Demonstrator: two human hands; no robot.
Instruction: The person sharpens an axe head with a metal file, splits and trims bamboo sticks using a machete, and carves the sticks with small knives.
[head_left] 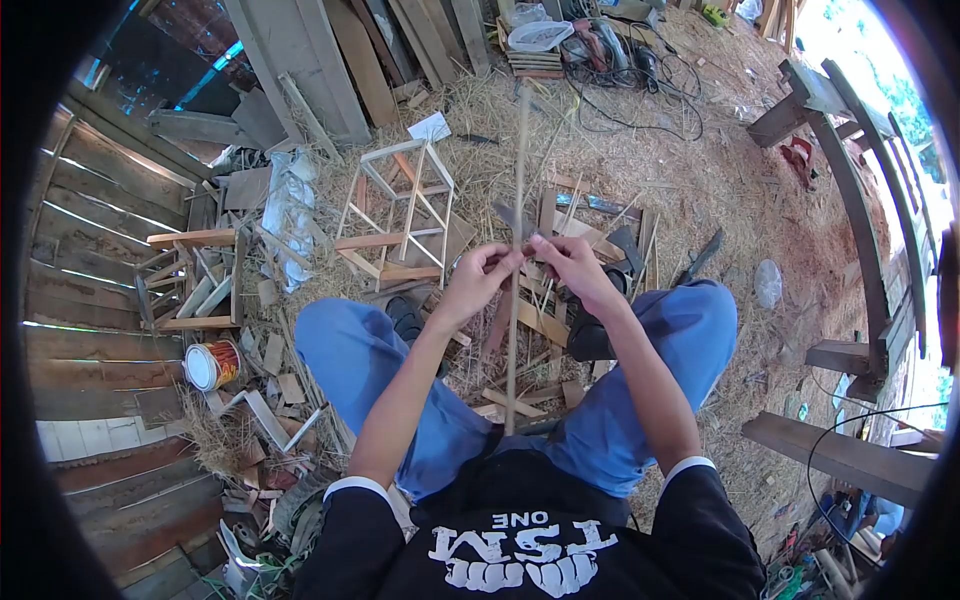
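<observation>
A long, thin wooden strip [519, 160] runs lengthwise between my knees, its near end close to my lap. My left hand [482, 283] is closed around it at mid-length, thumb and fingers pinching. My right hand [578, 272] is closed too, meeting the left at the strip. A grey knife blade [505, 213] juts out up and left from beside my right thumb; its handle is hidden by the fingers. Beneath my hands lie thin sticks and wood offcuts [545, 325]. A dark, long-bladed tool [700, 258] rests on the ground beyond my right knee.
A slim wooden frame [405, 205] stands ahead on the left, with another slatted wooden piece [190, 280] near the plank wall [90, 300]. A paint can [212, 366] sits left. Cables [650, 95] coil at the back. A heavy wooden bench [865, 220] stands right.
</observation>
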